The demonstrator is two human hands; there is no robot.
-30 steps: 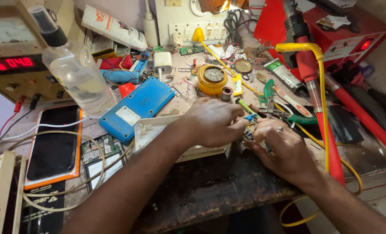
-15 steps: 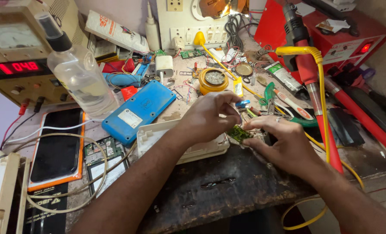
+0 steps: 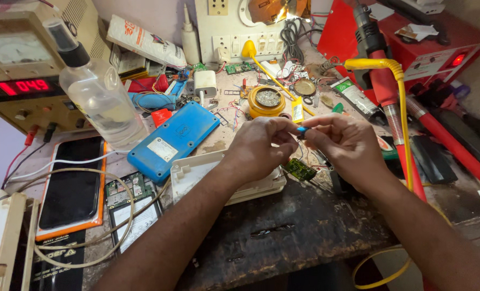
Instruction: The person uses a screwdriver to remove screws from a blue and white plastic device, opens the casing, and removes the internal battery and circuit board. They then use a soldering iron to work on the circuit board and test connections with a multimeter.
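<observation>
Above the cluttered workbench (image 3: 304, 226), both hands' fingers (image 3: 288, 131) pinch a small blue part (image 3: 302, 130)

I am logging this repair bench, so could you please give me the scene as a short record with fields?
Setting: cluttered electronics workbench
Left hand: fingertips meet the right hand's at a small blue part
Right hand: pinches the same blue part
Below the hands: small green circuit board, white plastic casing
Left side: blue device back, clear bottle, phone in orange case
Behind: yellow round tin
</observation>
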